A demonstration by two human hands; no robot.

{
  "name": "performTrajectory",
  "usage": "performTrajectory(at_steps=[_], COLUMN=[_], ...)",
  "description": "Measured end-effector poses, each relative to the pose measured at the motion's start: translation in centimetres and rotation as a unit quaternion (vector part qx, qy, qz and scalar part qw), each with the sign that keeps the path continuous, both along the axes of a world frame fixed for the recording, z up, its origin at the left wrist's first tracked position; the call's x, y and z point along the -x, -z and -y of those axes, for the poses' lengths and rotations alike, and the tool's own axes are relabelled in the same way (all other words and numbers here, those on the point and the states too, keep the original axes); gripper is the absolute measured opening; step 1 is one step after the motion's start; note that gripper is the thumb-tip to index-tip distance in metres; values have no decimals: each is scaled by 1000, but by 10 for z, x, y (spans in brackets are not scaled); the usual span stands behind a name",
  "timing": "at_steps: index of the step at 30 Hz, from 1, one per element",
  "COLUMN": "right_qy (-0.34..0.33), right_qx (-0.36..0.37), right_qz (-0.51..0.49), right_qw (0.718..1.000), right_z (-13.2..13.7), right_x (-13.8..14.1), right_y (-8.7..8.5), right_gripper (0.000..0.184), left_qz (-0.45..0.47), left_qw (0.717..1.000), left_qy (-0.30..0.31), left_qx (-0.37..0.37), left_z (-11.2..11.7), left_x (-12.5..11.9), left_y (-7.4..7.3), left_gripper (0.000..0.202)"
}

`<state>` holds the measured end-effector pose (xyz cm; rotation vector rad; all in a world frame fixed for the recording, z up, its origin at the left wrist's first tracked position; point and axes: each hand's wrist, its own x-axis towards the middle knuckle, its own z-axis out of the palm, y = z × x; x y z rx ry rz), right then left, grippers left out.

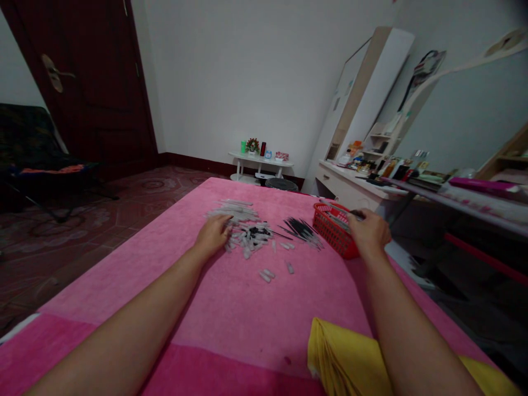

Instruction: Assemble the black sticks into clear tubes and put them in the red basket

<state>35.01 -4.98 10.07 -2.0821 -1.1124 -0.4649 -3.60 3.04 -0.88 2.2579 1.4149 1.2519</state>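
Observation:
My left hand [213, 234] rests at the near left edge of a pile of clear pen barrels [233, 210], its index finger and thumb slightly apart. Beside it lies a heap of whitish pen caps [247, 236] with some black pieces mixed in. Black, thin pen refills [301, 228] are bunched to the right of that heap. My right hand [370, 231] is over the right end of a red plastic basket [336, 234], its fingers closed on a dark-ended pen [357, 214]. More slim sticks lie in the basket.
A pink cloth [247, 313] covers the work surface, with several loose caps [267, 275] on it. Folded yellow fabric [346, 352] lies under my right forearm. A cluttered dressing table [350, 179] stands on the right, a low white shelf [264, 159] beyond the far edge.

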Motion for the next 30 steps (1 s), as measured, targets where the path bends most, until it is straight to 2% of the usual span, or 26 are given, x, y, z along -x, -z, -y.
performTrajectory(at_steps=[4, 7, 9, 11, 12, 14, 17, 21, 25, 30], right_qy=[22, -7, -69, -170, -221, -274, -266, -231, -205, -191], right_qx=[66, 15, -38, -60, -50, 10, 129, 227, 279, 286], right_qz=[13, 72, 106, 109, 111, 119, 129, 126, 122, 131], right_qw=[998, 997, 991, 978, 968, 954, 946, 938, 930, 930], right_z=[-2, -6, -9, -11, -13, -14, -14, -13, -14, -14], right_x=[-20, -13, 1, 19, 28, 45, 63, 66, 59, 59], right_y=[14, 18, 18, 19, 21, 29, 45, 61, 65, 65], right_gripper=[34, 33, 30, 27, 26, 23, 22, 25, 25, 21], left_qz=[-98, -119, -132, -149, -157, -171, -189, -206, -204, -216], left_qw=[995, 993, 991, 988, 987, 984, 980, 975, 974, 966], left_qy=[-3, -10, -23, -35, -38, -42, -57, -66, -78, -105], left_qx=[6, 6, 10, 12, 12, 14, 26, 43, 60, 89], left_z=[-1, 2, 4, 7, 9, 12, 15, 16, 14, 13], left_x=[0, -3, -3, -4, -4, -5, -6, -6, -6, -5], left_y=[5, 2, -2, -6, -8, -11, -14, -13, -11, -10], left_gripper=[29, 26, 24, 22, 21, 21, 16, 15, 23, 20])
